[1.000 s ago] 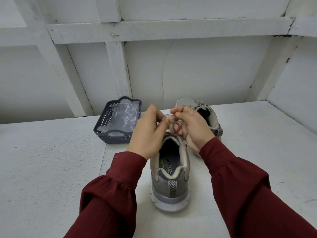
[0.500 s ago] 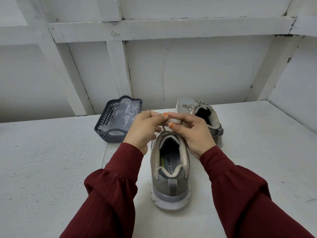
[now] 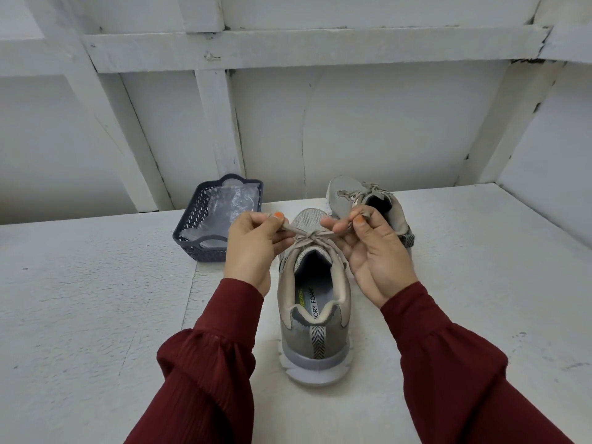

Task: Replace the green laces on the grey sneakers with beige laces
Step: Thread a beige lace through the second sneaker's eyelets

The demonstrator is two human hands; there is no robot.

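- Near sneaker (image 3: pixel 315 331) stands mid-table (image 3: pixel 80 299), heel toward the camera. The beige lace (image 3: pixel 307 236) is threaded and crossed into a knot just above the tongue.
- Left hand (image 3: pixel 253 248): thumb + forefinger pinch the lace's left loop and the other fingers are curled in. It draws the loop out to the left.
- Right hand (image 3: pixel 374 251): same pinch on the right loop, palm turned up a bit, with the loop drawn out to the right.
- The lace runs taut between the 2 hands – looks like the bow is being cinched, prob. the last step on this shoe.
- Far sneaker (image 3: pixel 344 190) sits just behind and to the right, almost touching the near one. It has a beige lace w/ a tied bow (image 3: pixel 362 193), so it seems finished.
- No green laces in view anywhere, so removal looks done on both shoes.
- Dark basket (image 3: pixel 198 248) is at back left, near the left hand, and holds a clear plastic bag (image 3: pixel 230 203). Can't tell what else is inside, if anything.
- Left to do, by my read: snug the knot, let go of the loops – then maybe even them up. The task looks approx. complete.
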